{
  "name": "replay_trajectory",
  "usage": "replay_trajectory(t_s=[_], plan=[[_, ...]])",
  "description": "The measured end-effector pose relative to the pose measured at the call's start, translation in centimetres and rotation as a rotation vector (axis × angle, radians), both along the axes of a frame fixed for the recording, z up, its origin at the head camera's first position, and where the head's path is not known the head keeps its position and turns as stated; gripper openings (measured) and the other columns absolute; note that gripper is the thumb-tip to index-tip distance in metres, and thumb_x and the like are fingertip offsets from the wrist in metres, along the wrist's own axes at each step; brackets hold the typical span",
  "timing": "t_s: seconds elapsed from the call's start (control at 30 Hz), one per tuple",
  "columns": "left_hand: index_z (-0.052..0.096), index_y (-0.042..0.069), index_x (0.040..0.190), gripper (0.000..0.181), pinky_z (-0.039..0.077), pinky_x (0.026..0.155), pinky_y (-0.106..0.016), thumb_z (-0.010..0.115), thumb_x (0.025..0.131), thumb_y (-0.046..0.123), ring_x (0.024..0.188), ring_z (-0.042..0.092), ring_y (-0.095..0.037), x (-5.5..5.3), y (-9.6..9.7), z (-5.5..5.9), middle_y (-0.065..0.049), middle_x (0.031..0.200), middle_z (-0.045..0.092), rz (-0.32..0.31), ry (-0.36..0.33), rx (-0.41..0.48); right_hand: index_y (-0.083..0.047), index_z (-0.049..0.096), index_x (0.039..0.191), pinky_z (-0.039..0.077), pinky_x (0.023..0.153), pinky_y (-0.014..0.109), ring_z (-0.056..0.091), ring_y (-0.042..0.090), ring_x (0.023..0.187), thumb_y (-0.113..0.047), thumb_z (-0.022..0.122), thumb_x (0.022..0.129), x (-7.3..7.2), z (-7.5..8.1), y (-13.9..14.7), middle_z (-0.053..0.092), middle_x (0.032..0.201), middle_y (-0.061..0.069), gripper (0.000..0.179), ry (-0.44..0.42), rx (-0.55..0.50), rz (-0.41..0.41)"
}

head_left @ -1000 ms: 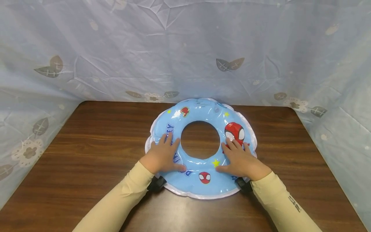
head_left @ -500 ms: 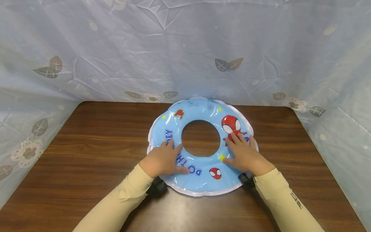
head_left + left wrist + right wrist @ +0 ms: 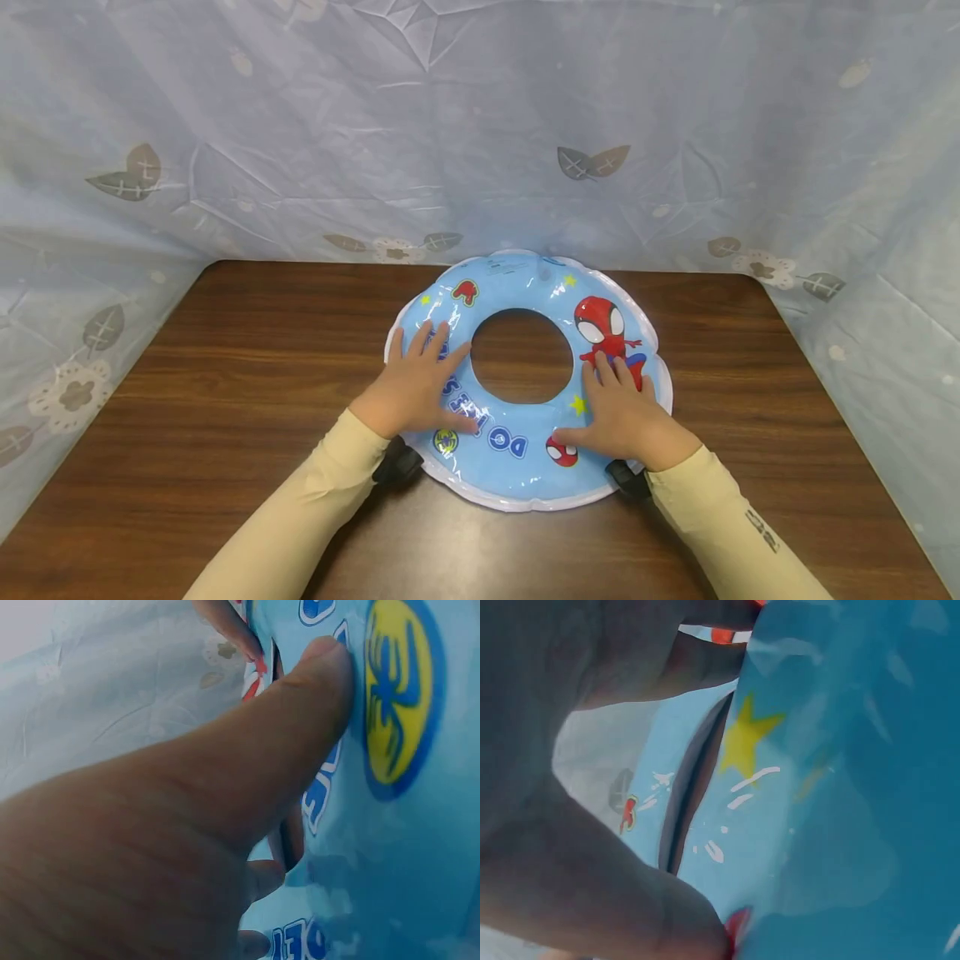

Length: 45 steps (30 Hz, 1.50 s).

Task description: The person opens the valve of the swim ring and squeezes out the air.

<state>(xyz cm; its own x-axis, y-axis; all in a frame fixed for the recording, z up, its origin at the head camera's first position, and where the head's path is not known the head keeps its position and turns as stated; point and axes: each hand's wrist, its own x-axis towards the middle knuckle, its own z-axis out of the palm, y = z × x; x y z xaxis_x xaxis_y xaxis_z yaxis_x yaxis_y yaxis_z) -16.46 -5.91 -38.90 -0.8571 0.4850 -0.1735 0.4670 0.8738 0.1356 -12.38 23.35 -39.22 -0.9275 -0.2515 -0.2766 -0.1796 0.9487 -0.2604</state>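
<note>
A light-blue inflatable swim ring (image 3: 517, 279) with a white scalloped edge lies flat on the brown wooden table. Red cartoon figures, yellow stars and blue lettering are printed on it. My left hand (image 3: 416, 387) rests on its left side, fingers spread over the lettering. On the right side, my right hand (image 3: 626, 417) lies with spread fingers just below the large red figure, its thumb at a small red face print. In the left wrist view the thumb (image 3: 300, 705) presses on the ring beside a yellow spider emblem. The right wrist view shows a yellow star (image 3: 748, 739) between thumb and fingers.
The wooden table (image 3: 262, 358) extends on both sides of the ring. A pale curtain (image 3: 480, 150) with leaf and flower prints hangs behind the table and along both sides. Black straps (image 3: 397, 462) sit at the wrists, below cream sleeves.
The ring has turned clockwise: its lettering has swung up the left side and a spider emblem now shows. The left hand lifted its spread fingers farther up; the right hand shifted slightly.
</note>
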Motion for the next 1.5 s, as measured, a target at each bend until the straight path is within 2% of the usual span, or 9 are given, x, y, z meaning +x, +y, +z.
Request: replay_trajectory(t_s=[0.27, 0.57, 0.9, 1.0, 1.17, 1.33, 1.4, 1.5], plan=[[0.03, 0.015, 0.164, 0.116, 0.009, 0.119, -0.073, 0.075, 0.076, 0.076, 0.157, 0.008, -0.048, -0.1, 0.1, -0.7, -0.024, 0.171, 0.011, 0.021, -0.049, -0.037, 0.006, 0.032, 0.158, 0.021, 0.11, 0.081, 0.018, 0.059, 0.149, -0.064, 0.078, 0.078, -0.2, -0.3, 0.0, 0.025, 0.164, 0.031, 0.116, -0.036, 0.007, 0.004], [0.029, 0.016, 0.165, 0.116, 0.011, 0.119, -0.073, 0.073, 0.077, 0.077, 0.157, 0.009, -0.047, -0.2, 0.2, -1.3, -0.023, 0.171, 0.011, 0.035, -0.056, -0.058, 0.005, 0.031, 0.158, 0.025, 0.11, 0.079, 0.022, 0.058, 0.148, -0.065, 0.077, 0.079, -0.4, -0.4, 0.0, 0.026, 0.164, 0.031, 0.116, -0.055, 0.002, 0.019], [0.026, 0.016, 0.165, 0.115, 0.009, 0.12, -0.072, 0.073, 0.079, 0.075, 0.157, 0.007, -0.047, -0.5, 0.1, -1.7, -0.022, 0.171, 0.008, 0.018, -0.128, 0.001, 0.005, 0.032, 0.158, 0.028, 0.109, 0.078, 0.022, 0.058, 0.149, -0.066, 0.076, 0.08, -0.7, -1.0, 0.2, 0.026, 0.164, 0.031, 0.114, -0.043, 0.014, 0.03], [0.026, 0.016, 0.165, 0.115, 0.009, 0.12, -0.072, 0.073, 0.079, 0.075, 0.157, 0.008, -0.047, -0.6, 0.1, -1.9, -0.023, 0.171, 0.009, 0.007, -0.131, 0.007, 0.005, 0.032, 0.158, 0.027, 0.109, 0.079, 0.021, 0.058, 0.149, -0.066, 0.076, 0.08, -0.7, -1.1, 0.4, 0.026, 0.164, 0.031, 0.114, -0.045, 0.008, 0.027], [0.031, 0.017, 0.164, 0.113, 0.015, 0.119, -0.072, 0.074, 0.077, 0.075, 0.156, 0.013, -0.047, -0.4, 0.2, -1.5, -0.023, 0.171, 0.015, 0.032, -0.142, 0.019, 0.004, 0.031, 0.159, 0.028, 0.109, 0.078, 0.02, 0.057, 0.149, -0.064, 0.077, 0.08, -0.8, -1.2, 0.8, 0.026, 0.164, 0.03, 0.114, -0.059, -0.003, 0.037], [0.04, 0.019, 0.161, 0.107, 0.029, 0.117, -0.067, 0.074, 0.077, 0.075, 0.154, 0.023, -0.046, 0.1, 0.3, -0.4, -0.02, 0.169, 0.026, 0.052, -0.157, 0.044, 0.003, 0.032, 0.159, 0.027, 0.111, 0.077, 0.021, 0.055, 0.15, -0.06, 0.079, 0.08, -1.3, -1.2, 1.5, 0.027, 0.165, 0.029, 0.112, -0.061, -0.027, 0.059], [0.042, 0.018, 0.16, 0.103, 0.032, 0.117, -0.065, 0.074, 0.078, 0.073, 0.153, 0.027, -0.045, 0.1, 0.2, 0.0, -0.02, 0.167, 0.03, 0.037, -0.135, 0.066, 0.001, 0.034, 0.159, 0.025, 0.113, 0.075, 0.02, 0.054, 0.151, -0.057, 0.081, 0.08, -1.6, -1.3, 1.9, 0.027, 0.165, 0.027, 0.109, -0.051, -0.04, 0.056], [0.044, 0.015, 0.158, 0.1, 0.031, 0.117, -0.065, 0.076, 0.081, 0.069, 0.152, 0.03, -0.045, -0.1, -0.1, 0.4, -0.022, 0.165, 0.034, 0.004, -0.071, 0.093, -0.002, 0.037, 0.159, 0.02, 0.117, 0.072, 0.019, 0.051, 0.153, -0.052, 0.083, 0.08, -2.0, -1.3, 2.7, 0.028, 0.166, 0.026, 0.104, -0.023, -0.053, 0.044]])
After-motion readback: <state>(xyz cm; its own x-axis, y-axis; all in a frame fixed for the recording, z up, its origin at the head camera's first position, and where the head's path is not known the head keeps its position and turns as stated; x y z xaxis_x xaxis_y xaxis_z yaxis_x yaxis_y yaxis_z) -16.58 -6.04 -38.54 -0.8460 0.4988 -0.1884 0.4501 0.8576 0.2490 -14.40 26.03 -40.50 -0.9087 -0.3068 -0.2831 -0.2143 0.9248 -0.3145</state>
